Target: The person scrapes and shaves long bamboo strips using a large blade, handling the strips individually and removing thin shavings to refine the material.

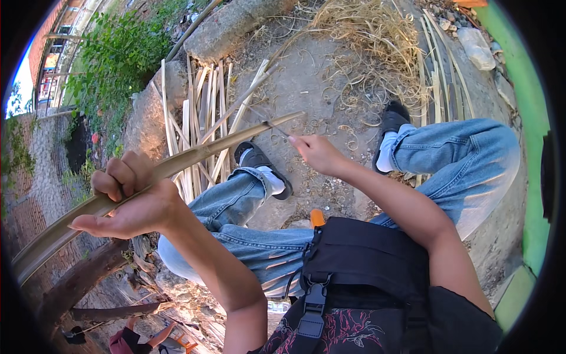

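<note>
My left hand point(131, 197) grips a long pale bamboo strip point(194, 156) that runs from the lower left up to the centre of the view. My right hand point(318, 153) is closed on a thin knife point(275, 128), whose blade meets the strip near its far tip. Both hands are raised above my knees, which are in blue jeans point(259, 236). My feet in black sandals and white socks rest on the ground beyond.
A bundle of split bamboo strips point(200, 106) lies on the dirt ahead. Curled shavings point(365, 35) are piled at upper right, more strips point(439, 76) beside them. A low stone wall point(147, 112) and plants are at left; a green wall point(525, 118) at right.
</note>
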Demonstrator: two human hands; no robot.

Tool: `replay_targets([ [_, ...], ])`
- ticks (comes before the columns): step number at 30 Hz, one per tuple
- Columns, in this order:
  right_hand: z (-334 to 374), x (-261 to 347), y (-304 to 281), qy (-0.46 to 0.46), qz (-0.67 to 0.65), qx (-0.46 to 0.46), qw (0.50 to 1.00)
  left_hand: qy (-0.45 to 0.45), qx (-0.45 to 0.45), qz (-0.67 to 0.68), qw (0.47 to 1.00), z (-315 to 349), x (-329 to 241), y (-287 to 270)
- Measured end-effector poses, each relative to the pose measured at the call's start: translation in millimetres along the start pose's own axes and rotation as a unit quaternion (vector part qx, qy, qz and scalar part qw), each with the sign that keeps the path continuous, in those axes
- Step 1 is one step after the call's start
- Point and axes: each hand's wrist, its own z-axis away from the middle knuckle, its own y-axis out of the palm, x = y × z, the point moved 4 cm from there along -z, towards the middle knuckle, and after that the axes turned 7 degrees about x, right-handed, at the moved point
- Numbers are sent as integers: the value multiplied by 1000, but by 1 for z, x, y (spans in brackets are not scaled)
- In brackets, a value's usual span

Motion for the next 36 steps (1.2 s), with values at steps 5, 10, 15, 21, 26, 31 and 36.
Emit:
replay_targets([
  [5,-17,-43,2,-15,26,23,999,-9,-9,-6,1000,2,-1,2],
  [10,-26,-89,-14,119,69,-39,990,-2,-55,-25,998,0,2,-4],
  [15,1,17,22,-29,-6,7,1000,47,-96,-27,994,2,4,-16],
  [21,26,25,23,-66,-14,34,997,44,-147,-144,978,0,-2,-7],
  [26,-8,-82,-4,58,61,-92,992,50,-140,-113,982,-3,6,-12],
  [31,18,23,29,-47,-66,25,996,51,-184,-151,970,-7,4,-13],
  [36,-13,-65,12,9,29,-17,999,42,-209,-156,964,-7,3,-14],
])
